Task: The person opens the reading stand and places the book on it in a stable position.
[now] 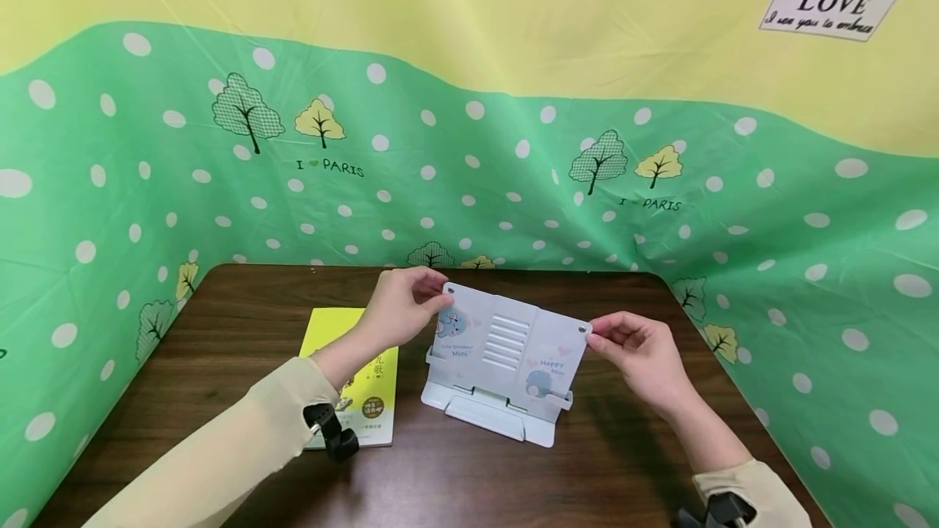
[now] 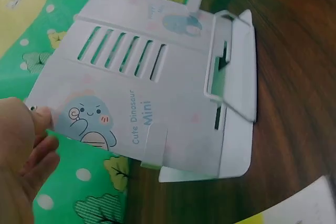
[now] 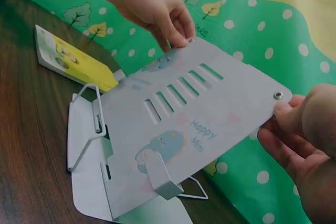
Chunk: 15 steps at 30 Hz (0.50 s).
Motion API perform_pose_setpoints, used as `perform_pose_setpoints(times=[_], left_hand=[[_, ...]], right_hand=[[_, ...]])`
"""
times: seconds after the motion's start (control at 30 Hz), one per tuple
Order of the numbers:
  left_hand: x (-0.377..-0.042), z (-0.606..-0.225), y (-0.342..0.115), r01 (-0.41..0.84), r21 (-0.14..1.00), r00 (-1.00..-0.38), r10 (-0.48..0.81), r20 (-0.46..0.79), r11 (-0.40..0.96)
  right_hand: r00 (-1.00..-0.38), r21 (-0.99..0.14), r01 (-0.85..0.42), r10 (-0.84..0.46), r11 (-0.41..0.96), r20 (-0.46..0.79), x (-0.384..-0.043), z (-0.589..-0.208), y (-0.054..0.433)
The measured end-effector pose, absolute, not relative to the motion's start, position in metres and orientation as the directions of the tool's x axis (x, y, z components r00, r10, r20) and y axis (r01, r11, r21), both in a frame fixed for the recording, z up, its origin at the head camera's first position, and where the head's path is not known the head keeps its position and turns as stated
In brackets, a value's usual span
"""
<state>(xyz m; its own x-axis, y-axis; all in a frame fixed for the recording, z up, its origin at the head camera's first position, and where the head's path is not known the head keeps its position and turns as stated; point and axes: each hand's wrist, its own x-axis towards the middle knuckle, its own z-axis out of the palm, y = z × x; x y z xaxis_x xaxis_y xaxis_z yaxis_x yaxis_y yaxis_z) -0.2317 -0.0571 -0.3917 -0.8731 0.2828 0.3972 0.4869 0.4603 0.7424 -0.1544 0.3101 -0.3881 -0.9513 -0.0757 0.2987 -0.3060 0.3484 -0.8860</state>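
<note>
A white metal book stand (image 1: 543,341) with cartoon dinosaurs and a row of slots stands unfolded on the table, its back panel tilted. My left hand (image 1: 403,304) pinches the panel's upper left corner between thumb and fingers. At the upper right corner my right hand (image 1: 641,353) pinches the panel the same way. In the right wrist view the stand's page clip (image 3: 161,174) sticks out from the panel's lower edge, and a wire bracket (image 3: 89,127) rises from the base. The left wrist view shows the base plate (image 2: 239,150) resting on the wood.
A yellow book (image 1: 377,365) lies on the dark wooden table (image 1: 477,479) left of the stand, partly under my left forearm in the head view. A green and yellow patterned cloth (image 1: 455,153) hangs behind the table and along both sides.
</note>
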Motion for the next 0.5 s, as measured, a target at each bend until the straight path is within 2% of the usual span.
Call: perform_pose_setpoints(times=[0.13, 0.27, 0.4, 0.5], left_hand=[[-0.225, -0.383, -0.048, 0.607, 0.539, -0.789, 0.36, 0.498, 0.583], [-0.217, -0.376, -0.032, 0.682, 0.274, -0.683, 0.456, 0.57, 0.679], [-0.211, -0.373, -0.014, 0.675, 0.013, -0.591, 0.529, 0.609, 0.738], [-0.208, -0.371, -0.003, 0.649, -0.094, -0.568, 0.563, 0.6, 0.755]], right_hand=[[-0.94, -0.896, -0.339, -0.132, 0.286, 0.314, -0.159, -0.393, 0.315], [-0.925, -0.913, -0.361, -0.194, 0.189, 0.325, -0.164, -0.401, 0.32], [-0.906, -0.923, -0.372, -0.253, 0.095, 0.339, -0.168, -0.407, 0.324], [-0.889, -0.927, -0.375, -0.29, 0.019, 0.353, -0.171, -0.412, 0.326]])
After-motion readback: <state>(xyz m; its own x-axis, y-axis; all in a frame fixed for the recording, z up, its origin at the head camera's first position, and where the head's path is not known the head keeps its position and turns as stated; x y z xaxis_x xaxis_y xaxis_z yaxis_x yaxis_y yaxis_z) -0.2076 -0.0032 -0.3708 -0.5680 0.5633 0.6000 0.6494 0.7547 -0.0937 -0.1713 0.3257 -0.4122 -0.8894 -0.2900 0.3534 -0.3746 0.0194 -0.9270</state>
